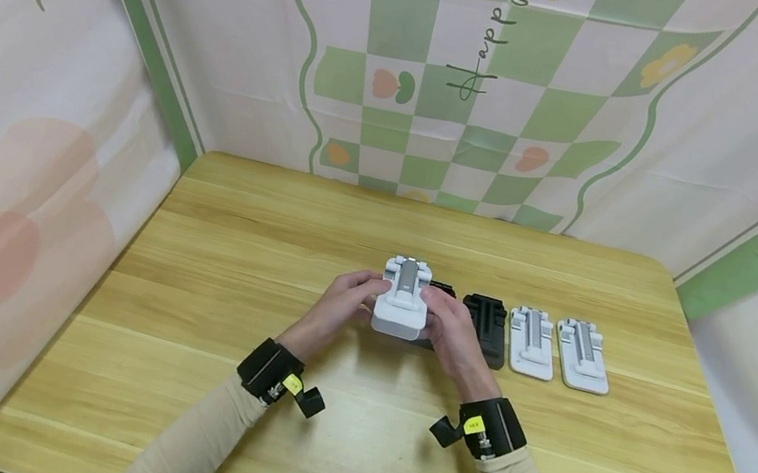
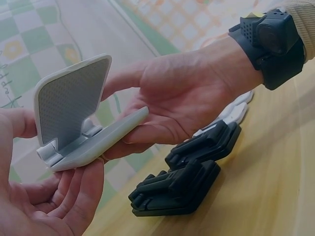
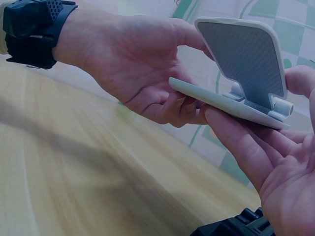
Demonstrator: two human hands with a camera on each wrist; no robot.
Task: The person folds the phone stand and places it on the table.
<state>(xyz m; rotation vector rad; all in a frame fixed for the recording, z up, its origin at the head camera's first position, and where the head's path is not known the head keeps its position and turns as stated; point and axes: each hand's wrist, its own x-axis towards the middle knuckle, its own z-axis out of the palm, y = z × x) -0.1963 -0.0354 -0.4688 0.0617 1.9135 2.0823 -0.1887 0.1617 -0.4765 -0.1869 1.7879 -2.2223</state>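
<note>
A white folding phone stand (image 1: 403, 296) is held up over the table between both hands, its hinge side away from the person. The left hand (image 1: 349, 295) grips its left edge, thumb on top and fingers underneath. On the opposite edge, the right hand (image 1: 450, 325) holds it the same way. Both wrist views show the stand (image 2: 74, 105) partly unfolded, with a grey textured pad on the raised plate (image 3: 243, 56) and its base resting on the fingers.
To the right lie a black folded stand (image 1: 486, 332) and two white folded stands (image 1: 532, 344), (image 1: 583, 357) in a row. Another black stand (image 1: 444, 289) is partly hidden behind the right hand. The wooden table (image 1: 233, 245) meets patterned cloth walls (image 1: 450, 46).
</note>
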